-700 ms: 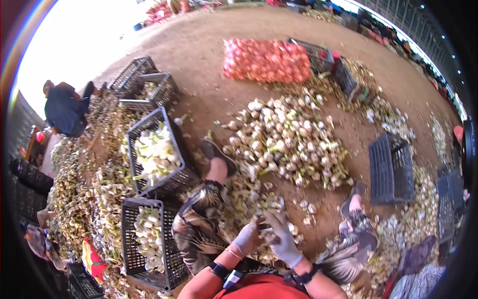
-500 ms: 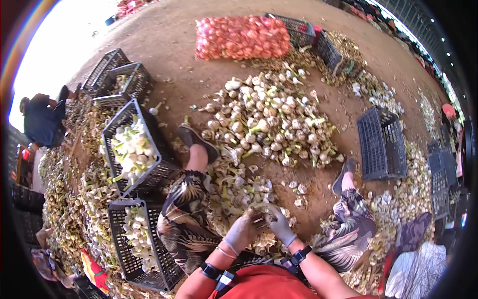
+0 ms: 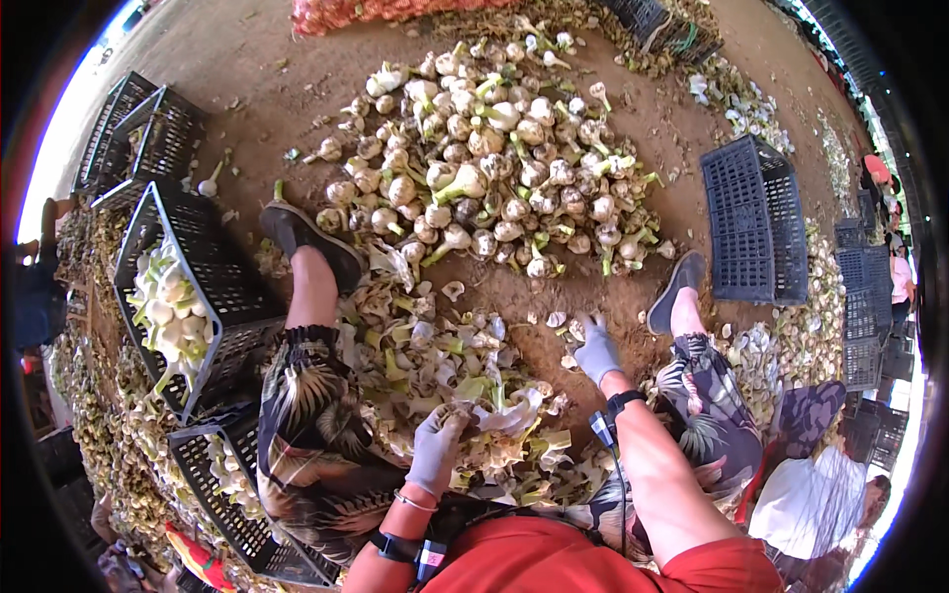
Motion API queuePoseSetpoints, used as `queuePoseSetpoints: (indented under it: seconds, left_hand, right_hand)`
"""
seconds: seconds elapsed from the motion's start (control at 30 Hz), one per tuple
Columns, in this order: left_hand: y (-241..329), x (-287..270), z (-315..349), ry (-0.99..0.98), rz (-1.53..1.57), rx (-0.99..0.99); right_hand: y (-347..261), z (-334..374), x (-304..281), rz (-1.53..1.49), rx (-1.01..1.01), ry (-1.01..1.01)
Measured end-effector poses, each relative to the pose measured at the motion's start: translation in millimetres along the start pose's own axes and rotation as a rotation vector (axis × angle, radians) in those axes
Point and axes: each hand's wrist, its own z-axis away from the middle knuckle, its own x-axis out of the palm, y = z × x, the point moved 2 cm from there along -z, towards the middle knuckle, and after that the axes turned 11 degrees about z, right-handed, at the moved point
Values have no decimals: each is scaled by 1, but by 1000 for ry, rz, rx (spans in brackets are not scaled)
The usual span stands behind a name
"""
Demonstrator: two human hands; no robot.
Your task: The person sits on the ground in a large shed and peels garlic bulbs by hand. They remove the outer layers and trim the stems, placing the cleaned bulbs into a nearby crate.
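I sit on the dirt floor with my legs apart, both hands in pale gloves. My left hand (image 3: 435, 450) is closed on a whitish bulb with loose leaves (image 3: 502, 415), low over a heap of peelings (image 3: 425, 356) between my knees. Stretched forward, my right hand (image 3: 596, 351) hovers fingers-down over the soil beside a few small scraps (image 3: 557, 320), holding nothing. A large pile of unpeeled bulbs with green stalks (image 3: 494, 168) lies beyond my feet.
A black crate of peeled white bulbs (image 3: 222, 287) stands by my left leg, another crate (image 3: 247, 524) below it. An upturned black crate (image 3: 756, 222) sits at the right. Empty crates (image 3: 138, 128) are far left. A seated person (image 3: 816, 499) is at lower right.
My hands were together over the peelings. The right hand has now reached forward to the ground while the left stays back with the bulb. The view has tipped down and closer.
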Motion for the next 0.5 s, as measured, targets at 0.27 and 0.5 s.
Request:
queuePoseSetpoints:
  seconds: [0.27,0.5]
  left_hand:
    - [-6,16,-2,-94,-133,-107]
    - [-12,53,7,-185,-76,109]
  right_hand:
    - [24,14,41,-499,130,49]
    - [-108,147,-74,-636,-405,31]
